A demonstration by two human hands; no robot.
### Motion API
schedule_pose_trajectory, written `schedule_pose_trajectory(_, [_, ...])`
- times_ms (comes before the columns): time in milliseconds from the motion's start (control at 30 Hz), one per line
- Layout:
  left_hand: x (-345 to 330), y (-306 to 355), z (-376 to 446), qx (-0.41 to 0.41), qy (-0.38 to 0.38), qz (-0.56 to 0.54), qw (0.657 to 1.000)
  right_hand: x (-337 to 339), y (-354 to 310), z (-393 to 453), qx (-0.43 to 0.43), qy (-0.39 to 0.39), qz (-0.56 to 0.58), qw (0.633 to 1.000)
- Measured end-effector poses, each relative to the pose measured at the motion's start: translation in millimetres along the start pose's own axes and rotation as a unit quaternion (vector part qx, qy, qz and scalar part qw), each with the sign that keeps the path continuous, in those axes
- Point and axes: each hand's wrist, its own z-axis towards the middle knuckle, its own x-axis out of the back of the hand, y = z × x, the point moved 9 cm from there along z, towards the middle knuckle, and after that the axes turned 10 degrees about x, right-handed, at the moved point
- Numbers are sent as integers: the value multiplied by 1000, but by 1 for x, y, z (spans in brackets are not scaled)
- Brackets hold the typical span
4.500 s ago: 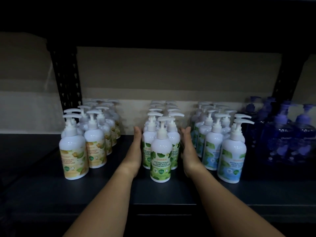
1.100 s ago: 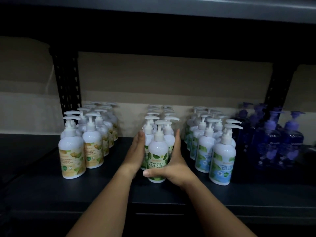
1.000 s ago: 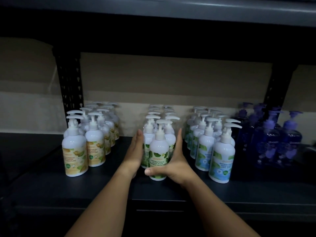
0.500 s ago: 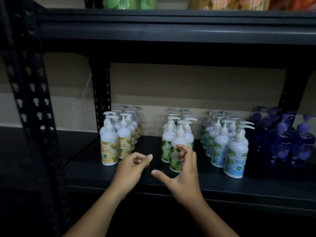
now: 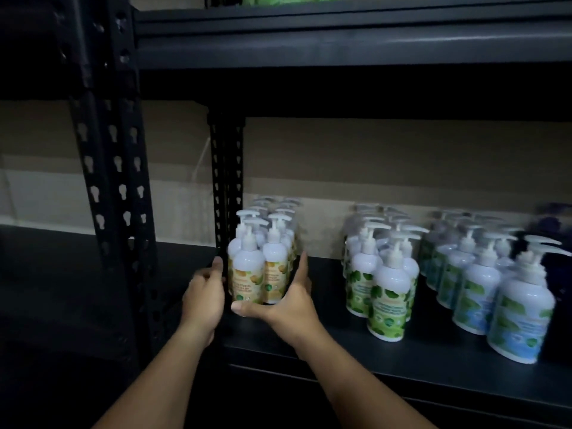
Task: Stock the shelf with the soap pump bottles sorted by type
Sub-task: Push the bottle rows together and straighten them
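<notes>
Both hands were applied to the yellow-label bottles [image 5: 247,274], the leftmost group on the shelf [image 5: 433,363], which stood just right of the perforated upright post [image 5: 226,187]. The left hand [image 5: 202,300] was laid against the left flank of the group with fingers nearly straight. The right hand [image 5: 286,301] was set against the right flank, its thumb run across the base of the near bottle. No bottle was lifted or enclosed; the group was bracketed between two open palms.

Further right, well apart from it, the green-label bottles [image 5: 383,292] were stood in rows, with the blue-label bottles [image 5: 483,289] beside them. A dark purple group at the far right edge could barely be made out.

The step in hand was judged to be squaring up the yellow-label group, sorting being largely complete. The next move was judged to call for even inward pressure from both palms, applied low on the bodies so that the tall pump tops were not tipped.
</notes>
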Motion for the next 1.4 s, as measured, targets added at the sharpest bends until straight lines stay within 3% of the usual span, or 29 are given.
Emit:
schedule_pose_trajectory(167, [-36,2,36,20,-134,-116,984,-16,17,32,12,-8,38,999])
schedule_pose_trajectory(267, [-45,10,50,39,-166,-170,971,-19,26,49,24,-17,86,996])
schedule_pose_trajectory(533, [-76,22,42,34,-271,-142,951,-29,24,64,73,-38,190,978])
schedule_pose_trajectory(800, [-77,25,49,23,-287,-148,946,-26,22,61,63,-53,227,970])
schedule_pose_trajectory(933, [-83,24,56,39,-312,-164,935,-17,32,66,50,-23,250,967])
schedule_pose_trajectory(1400, [-88,25,50,69,-336,-180,922,-25,54,83,26,-7,226,974])
